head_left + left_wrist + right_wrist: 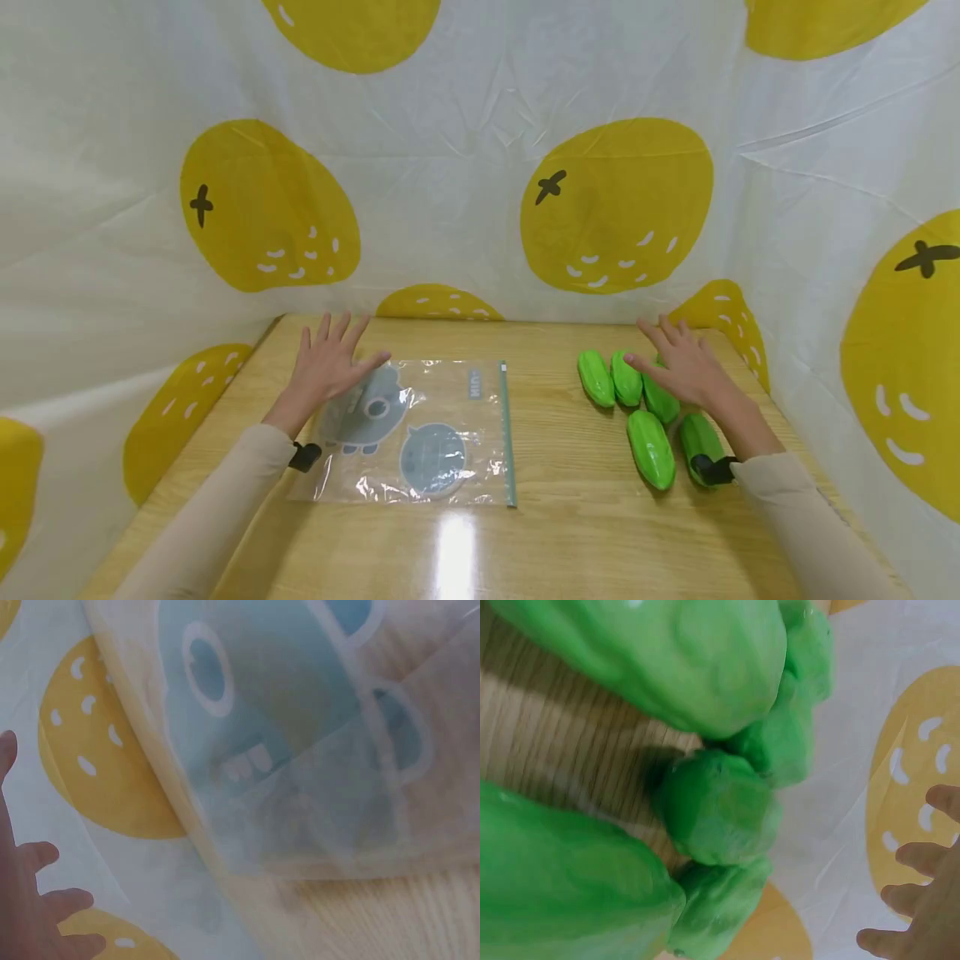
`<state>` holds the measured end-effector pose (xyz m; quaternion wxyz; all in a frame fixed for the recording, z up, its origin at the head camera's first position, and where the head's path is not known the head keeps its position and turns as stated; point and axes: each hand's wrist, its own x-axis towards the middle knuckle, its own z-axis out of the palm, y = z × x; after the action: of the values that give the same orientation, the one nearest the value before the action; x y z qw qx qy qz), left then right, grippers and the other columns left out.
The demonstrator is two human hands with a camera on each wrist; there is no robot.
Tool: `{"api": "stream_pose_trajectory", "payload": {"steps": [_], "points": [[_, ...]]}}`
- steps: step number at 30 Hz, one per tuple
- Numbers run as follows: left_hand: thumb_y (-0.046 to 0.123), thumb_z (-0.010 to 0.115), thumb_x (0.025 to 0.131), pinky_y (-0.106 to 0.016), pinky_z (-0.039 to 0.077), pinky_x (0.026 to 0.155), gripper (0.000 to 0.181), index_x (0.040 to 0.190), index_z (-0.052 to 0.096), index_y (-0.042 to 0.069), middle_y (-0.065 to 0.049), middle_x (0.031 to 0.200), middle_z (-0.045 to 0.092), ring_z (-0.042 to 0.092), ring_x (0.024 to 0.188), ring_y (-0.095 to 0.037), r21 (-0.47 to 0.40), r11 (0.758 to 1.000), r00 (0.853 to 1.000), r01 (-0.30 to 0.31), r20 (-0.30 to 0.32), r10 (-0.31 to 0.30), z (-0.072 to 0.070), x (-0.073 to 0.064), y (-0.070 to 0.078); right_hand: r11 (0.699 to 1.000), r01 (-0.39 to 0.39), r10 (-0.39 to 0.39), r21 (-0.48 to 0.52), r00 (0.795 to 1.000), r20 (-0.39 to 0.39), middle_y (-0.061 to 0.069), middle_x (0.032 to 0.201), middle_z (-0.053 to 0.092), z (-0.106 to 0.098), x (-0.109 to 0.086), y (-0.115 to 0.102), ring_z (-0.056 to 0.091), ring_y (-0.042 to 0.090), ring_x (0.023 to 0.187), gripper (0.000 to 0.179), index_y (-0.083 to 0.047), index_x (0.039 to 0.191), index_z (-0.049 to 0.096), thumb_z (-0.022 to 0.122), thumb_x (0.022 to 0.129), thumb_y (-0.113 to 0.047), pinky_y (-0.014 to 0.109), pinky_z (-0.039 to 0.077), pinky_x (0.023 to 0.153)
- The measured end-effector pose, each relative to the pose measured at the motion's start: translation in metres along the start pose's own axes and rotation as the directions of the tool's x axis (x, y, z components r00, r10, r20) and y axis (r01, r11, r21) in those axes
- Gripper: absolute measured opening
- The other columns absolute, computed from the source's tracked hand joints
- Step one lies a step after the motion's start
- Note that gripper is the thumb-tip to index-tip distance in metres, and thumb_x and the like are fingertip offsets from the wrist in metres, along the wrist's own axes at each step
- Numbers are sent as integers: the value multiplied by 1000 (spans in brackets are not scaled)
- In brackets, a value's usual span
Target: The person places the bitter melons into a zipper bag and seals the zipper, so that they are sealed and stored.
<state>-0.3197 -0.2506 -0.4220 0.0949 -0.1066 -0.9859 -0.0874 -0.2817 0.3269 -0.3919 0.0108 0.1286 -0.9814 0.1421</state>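
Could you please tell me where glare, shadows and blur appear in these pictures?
Head view: white glare on the table, small glints on the plastic bag; left wrist view: dimmer, the bag's print soft and hazy; right wrist view: dark shadow beside the green items.

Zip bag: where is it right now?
In the head view, the clear printed zip bag lies flat on the wooden table, left of the green vegetables and by the left hand.

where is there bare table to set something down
The table is bare between the plastic bag and the green vegetables, and on the bag's near side, between the sleeves. Crowded: the right, where vegetables cluster near the right hand.
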Motion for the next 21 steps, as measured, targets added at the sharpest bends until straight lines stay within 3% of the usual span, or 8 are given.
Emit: {"api": "stream_pose_trajectory", "payload": {"steps": [12, 21], "points": [[73, 47, 97, -77, 5, 122, 90, 164, 28, 17, -23, 169, 26, 12, 156, -54, 8, 1000, 1000, -8, 22, 8, 4, -22, 10, 995, 100, -101, -30, 995, -17, 39, 165, 17, 7, -18, -30, 16, 64, 149, 82, -3, 162, 29, 57, 103, -52, 80, 20, 115], [76, 46, 96, -76, 14, 121, 93, 164, 30, 15, -21, 168, 31, 19, 157, -50, -43, 999, 999, -25, 36, 26, 7, -36, 28, 988, 134, -134, 71, 991, -10, 33, 166, 23, 24, -25, -51, 31, 59, 146, 76, -6, 162, 29, 61, 104, -42, 76, 35, 109]]}}
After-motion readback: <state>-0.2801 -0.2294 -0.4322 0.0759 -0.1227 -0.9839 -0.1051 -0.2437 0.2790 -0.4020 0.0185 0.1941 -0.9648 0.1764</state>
